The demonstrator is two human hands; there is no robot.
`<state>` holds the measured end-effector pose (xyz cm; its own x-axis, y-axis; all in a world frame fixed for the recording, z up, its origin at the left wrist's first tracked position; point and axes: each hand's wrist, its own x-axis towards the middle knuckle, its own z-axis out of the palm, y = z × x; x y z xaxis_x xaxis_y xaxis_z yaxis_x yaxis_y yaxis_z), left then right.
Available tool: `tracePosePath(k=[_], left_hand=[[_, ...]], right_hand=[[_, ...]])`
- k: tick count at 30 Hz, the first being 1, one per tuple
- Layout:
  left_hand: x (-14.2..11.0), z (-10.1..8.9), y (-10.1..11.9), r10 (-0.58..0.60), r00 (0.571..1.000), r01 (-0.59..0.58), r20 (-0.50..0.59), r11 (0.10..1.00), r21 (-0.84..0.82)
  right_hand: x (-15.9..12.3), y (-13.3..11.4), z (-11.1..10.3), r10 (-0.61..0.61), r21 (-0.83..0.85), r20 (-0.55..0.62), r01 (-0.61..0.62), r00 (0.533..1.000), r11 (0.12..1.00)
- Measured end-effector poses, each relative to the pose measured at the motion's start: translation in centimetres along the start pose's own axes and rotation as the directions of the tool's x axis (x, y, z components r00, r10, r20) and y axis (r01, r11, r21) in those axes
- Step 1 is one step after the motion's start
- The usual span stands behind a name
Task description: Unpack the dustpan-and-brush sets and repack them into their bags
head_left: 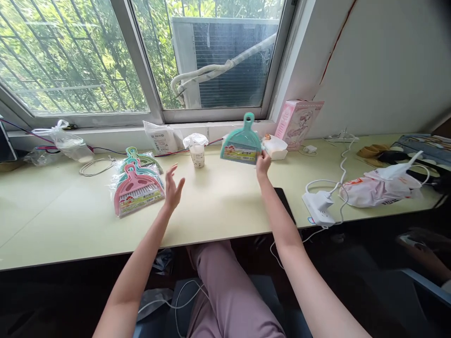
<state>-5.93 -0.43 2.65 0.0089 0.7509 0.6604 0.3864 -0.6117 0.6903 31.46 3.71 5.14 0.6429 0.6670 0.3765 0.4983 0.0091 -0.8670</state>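
My right hand [262,165] grips the lower right corner of a teal dustpan-and-brush set [241,142] and holds it upright above the pale desk [218,206], handle pointing up. My left hand [173,187] hovers open over the desk, fingers spread, holding nothing. Just left of it lies a stack of packaged dustpan sets [138,188], a pink one on top with teal and green ones under it, all in clear wrap.
A covered cup [197,151] stands behind the hands. A white food box [275,146] and pink carton [298,123] sit at the back right. A white power strip [319,206] with cables, a plastic bag [378,188] and a black pad [284,203] lie right. Plastic bags lie far left.
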Motion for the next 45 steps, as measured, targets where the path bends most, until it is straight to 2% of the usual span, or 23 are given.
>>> tracePosePath(k=[1, 3, 5, 6, 8, 11, 12, 15, 17, 18, 21, 23, 26, 29, 32, 35, 39, 42, 45], left_hand=[[0.6, 1.0, 0.7, -0.073, 0.992, 0.087, 0.098, 0.986, -0.141], [1.7, 2.5, 1.6, -0.19, 0.931, 0.294, 0.312, 0.896, -0.334], [2.2, 3.3, 1.7, -0.265, 0.872, 0.435, 0.411, 0.803, -0.407], [2.2, 3.5, 1.5, -0.302, 0.865, 0.469, 0.402, 0.773, -0.428], [1.8, 3.5, 0.6, -0.373, 0.875, 0.481, 0.309, 0.742, -0.467], [0.9, 3.2, -1.1, -0.432, 0.883, 0.465, 0.184, 0.755, -0.462], [0.7, 3.2, -1.5, -0.439, 0.886, 0.457, 0.153, 0.766, -0.451], [0.5, 3.3, -2.3, -0.445, 0.893, 0.423, 0.068, 0.777, -0.467], [0.6, 3.4, -2.4, -0.448, 0.894, 0.399, 0.025, 0.767, -0.502], [0.7, 3.5, -2.4, -0.451, 0.893, 0.391, 0.013, 0.759, -0.521], [0.6, 3.4, -2.2, -0.472, 0.882, 0.388, 0.01, 0.713, -0.585], [0.5, 3.4, -2.2, -0.491, 0.87, 0.401, 0.029, 0.673, -0.621], [0.4, 3.4, -2.4, -0.493, 0.869, 0.403, 0.05, 0.643, -0.651], [0.4, 3.5, -2.7, -0.473, 0.88, 0.388, 0.049, 0.654, -0.649], [0.4, 3.6, -2.8, -0.464, 0.883, 0.405, 0.072, 0.674, -0.617], [0.4, 3.8, -2.9, -0.474, 0.87, 0.453, 0.133, 0.663, -0.596], [0.1, 4.3, -3.4, -0.545, 0.822, 0.535, 0.165, 0.642, -0.549], [-0.1, 4.7, -3.7, -0.601, 0.792, 0.553, 0.105, 0.635, -0.539], [0.2, 4.4, -3.5, -0.666, 0.746, 0.543, 0.003, 0.605, -0.582]], right_hand=[[-1.2, -1.0, 0.4, -0.036, 0.057, 0.046, 0.033, 0.998, 0.998], [-3.8, -2.9, 1.7, -0.104, 0.167, 0.163, 0.076, 0.981, 0.983], [-6.6, -4.4, 3.3, -0.16, 0.214, 0.262, 0.105, 0.952, 0.971], [-7.9, -5.0, 4.0, -0.186, 0.196, 0.324, 0.127, 0.928, 0.972], [-10.5, -5.5, 5.1, -0.21, 0.137, 0.382, 0.17, 0.9, 0.976], [-13.5, -5.3, 5.8, -0.303, 0.082, 0.261, 0.291, 0.917, 0.953], [-14.3, -5.0, 5.9, -0.344, 0.071, 0.251, 0.337, 0.905, 0.939], [-16.0, -4.2, 6.2, -0.454, 0.17, 0.388, 0.422, 0.802, 0.891], [-16.6, -3.7, 6.8, -0.434, 0.277, 0.519, 0.335, 0.737, 0.9], [-16.8, -3.5, 7.2, -0.389, 0.315, 0.567, 0.245, 0.726, 0.917], [-16.6, -3.0, 8.5, -0.194, 0.393, 0.632, -0.095, 0.75, 0.914], [-16.2, -2.9, 9.0, -0.101, 0.463, 0.64, -0.278, 0.762, 0.841], [-15.7, -2.9, 9.2, -0.076, 0.571, 0.651, -0.421, 0.755, 0.704], [-15.6, -3.1, 9.2, -0.08, 0.624, 0.672, -0.506, 0.736, 0.595], [-15.7, -3.0, 9.2, -0.034, 0.617, 0.688, -0.56, 0.725, 0.552], [-15.6, -2.7, 9.3, 0.029, 0.584, 0.695, -0.588, 0.718, 0.559], [-15.3, -2.5, 9.1, 0.099, 0.535, 0.69, -0.597, 0.717, 0.597], [-15.2, -2.5, 8.8, 0.126, 0.512, 0.681, -0.592, 0.721, 0.622], [-15.2, -2.8, 8.5, 0.086, 0.516, 0.696, -0.58, 0.713, 0.631]])
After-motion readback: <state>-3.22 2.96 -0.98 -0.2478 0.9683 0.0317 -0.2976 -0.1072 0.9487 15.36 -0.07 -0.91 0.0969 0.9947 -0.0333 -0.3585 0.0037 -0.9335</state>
